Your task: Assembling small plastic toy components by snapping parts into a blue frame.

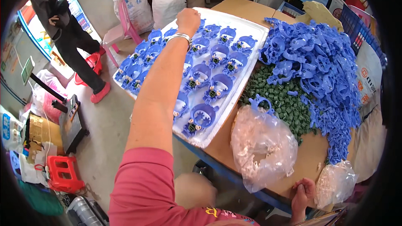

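A white foam tray (201, 141) carries rows of blue plastic ring-shaped pieces with ears, fitted with small dark green and pale parts. Stretched across it, my left arm ends in my left hand (188, 20) at the tray's far edge. Its fingers are closed; anything in them is hidden. At the table's near edge rests my right hand (303, 194), fingers curled together, beside a small clear bag of pale pink parts (335, 184). What that hand holds, if anything, I cannot make out. A single blue ring piece (262, 104) lies atop a larger clear bag of pale parts (264, 142).
A big heap of blue plastic parts (310, 54) covers the table's right side, with dark green pieces (280, 96) beside it. On the floor at left stand a platform scale (72, 121), a red stool (63, 173) and a pink chair (121, 33). A person (67, 29) stands at far left.
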### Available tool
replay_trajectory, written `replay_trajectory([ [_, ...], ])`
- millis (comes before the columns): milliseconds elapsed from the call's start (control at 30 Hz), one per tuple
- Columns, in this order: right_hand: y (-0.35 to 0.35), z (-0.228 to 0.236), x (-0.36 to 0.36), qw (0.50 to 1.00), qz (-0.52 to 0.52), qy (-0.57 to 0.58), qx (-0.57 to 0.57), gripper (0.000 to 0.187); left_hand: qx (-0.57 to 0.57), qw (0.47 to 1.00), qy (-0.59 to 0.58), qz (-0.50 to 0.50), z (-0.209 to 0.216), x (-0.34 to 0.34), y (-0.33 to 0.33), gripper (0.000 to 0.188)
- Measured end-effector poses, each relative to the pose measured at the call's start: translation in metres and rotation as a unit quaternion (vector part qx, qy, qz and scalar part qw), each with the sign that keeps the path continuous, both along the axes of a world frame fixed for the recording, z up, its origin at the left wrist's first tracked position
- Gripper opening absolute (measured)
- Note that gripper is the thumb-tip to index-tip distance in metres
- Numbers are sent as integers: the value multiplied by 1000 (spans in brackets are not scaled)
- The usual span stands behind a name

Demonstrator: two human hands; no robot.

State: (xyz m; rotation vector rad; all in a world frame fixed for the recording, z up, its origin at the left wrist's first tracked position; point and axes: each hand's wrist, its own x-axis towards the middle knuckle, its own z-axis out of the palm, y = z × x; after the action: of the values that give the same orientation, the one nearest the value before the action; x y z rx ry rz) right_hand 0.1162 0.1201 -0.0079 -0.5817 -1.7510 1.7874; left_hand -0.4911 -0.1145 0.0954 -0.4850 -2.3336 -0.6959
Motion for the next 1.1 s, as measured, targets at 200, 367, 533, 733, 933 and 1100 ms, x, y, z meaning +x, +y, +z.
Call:
replay_trajectory([
  [200,-4,10,-8,1000,4,10,-7,18,121,965,127,-193,76,146,53,18],
  [367,2,10,-16,999,37,1,-3,19,260,849,-33,-459,83,340,88,16],
  [533,16,-21,-19,919,21,111,-379,24,272,642,-216,-684,9,510,95,11],
  [733,16,-2,-17,989,134,56,-25,24,-9,221,-453,-864,-76,616,111,20],
  [933,7,-3,-15,991,129,44,4,24,-78,202,-605,-766,-131,609,86,22],
  [1100,15,2,2,997,73,3,35,25,-65,284,-482,-826,-111,589,91,24],
])
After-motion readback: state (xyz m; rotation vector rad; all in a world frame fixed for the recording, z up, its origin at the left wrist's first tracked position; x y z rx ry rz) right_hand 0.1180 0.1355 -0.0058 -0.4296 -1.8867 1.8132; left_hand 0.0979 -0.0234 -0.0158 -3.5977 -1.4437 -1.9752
